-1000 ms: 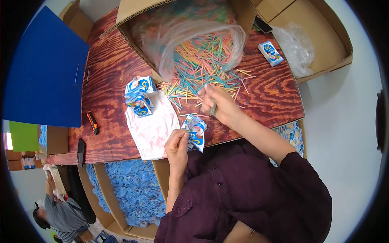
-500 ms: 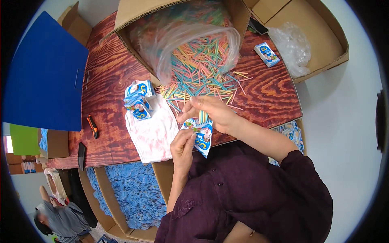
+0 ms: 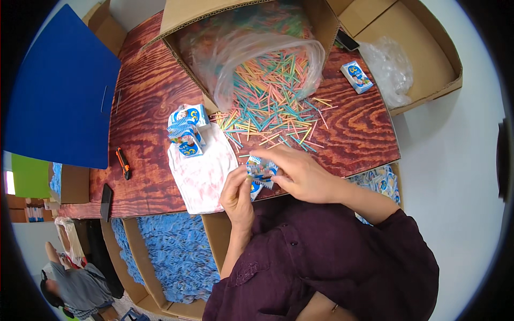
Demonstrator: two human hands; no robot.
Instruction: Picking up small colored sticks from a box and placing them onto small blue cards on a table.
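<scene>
My left hand (image 3: 237,195) and my right hand (image 3: 300,174) both grip one small blue-and-white packet (image 3: 261,171) just above the near edge of the wooden table (image 3: 144,117). The right hand's fingers pinch the packet's top, the left hand holds its lower part. Beyond the hands lies a spread of thin coloured sticks (image 3: 273,107), spilling from a clear plastic bag (image 3: 251,59) inside a tipped cardboard box (image 3: 214,21). A small stack of the same packets (image 3: 187,131) sits to the left, beside a white cloth (image 3: 203,171).
A lone packet (image 3: 356,76) and crumpled clear plastic (image 3: 391,67) lie at the right, by an open cardboard box (image 3: 428,48). An orange utility knife (image 3: 123,163) and a blue board (image 3: 59,91) are at the left. Boxes of blue packets (image 3: 176,251) stand below the table. Another person (image 3: 75,286) sits lower left.
My right hand came back from the stick pile toward my body and joined the left hand on the packet, which is now raised between both hands.
</scene>
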